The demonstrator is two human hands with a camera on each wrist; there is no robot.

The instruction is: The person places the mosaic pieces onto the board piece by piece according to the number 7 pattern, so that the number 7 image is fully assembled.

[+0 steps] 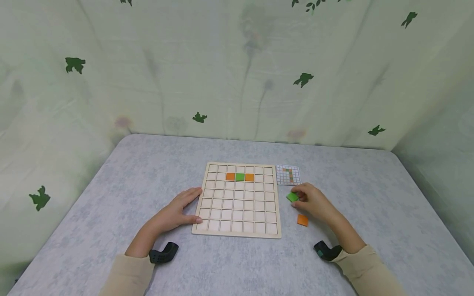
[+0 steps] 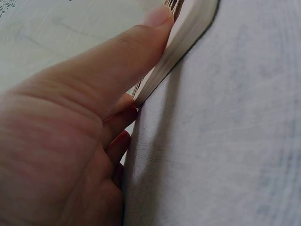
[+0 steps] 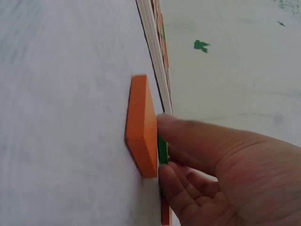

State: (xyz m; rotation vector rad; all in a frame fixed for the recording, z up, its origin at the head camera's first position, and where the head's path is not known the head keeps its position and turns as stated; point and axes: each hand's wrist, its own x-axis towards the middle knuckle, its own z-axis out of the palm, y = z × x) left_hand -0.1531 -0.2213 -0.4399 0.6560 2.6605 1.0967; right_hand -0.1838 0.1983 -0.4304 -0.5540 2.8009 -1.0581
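A square wooden grid board [image 1: 237, 236] lies flat on the table. In one of its upper rows sit an orange tile [image 1: 230, 176], a green tile [image 1: 240, 177] and a second orange tile [image 1: 249, 177]. My left hand [image 1: 175, 211] rests at the board's left side, fingers extended along the edge and thumb on the lower left corner. To the right of the board, my right hand [image 1: 314, 201] pinches a loose green tile [image 1: 292, 197] between thumb and fingers. Closer to me lies a loose orange tile [image 1: 302, 220], large in the right wrist view [image 3: 142, 127].
A small printed pattern card [image 1: 288, 175] lies by the board's upper right corner, just beyond my right hand. The grey table [image 1: 244, 267] meets a pale curtain [image 1: 222, 82] with green leaf shapes at its back edge.
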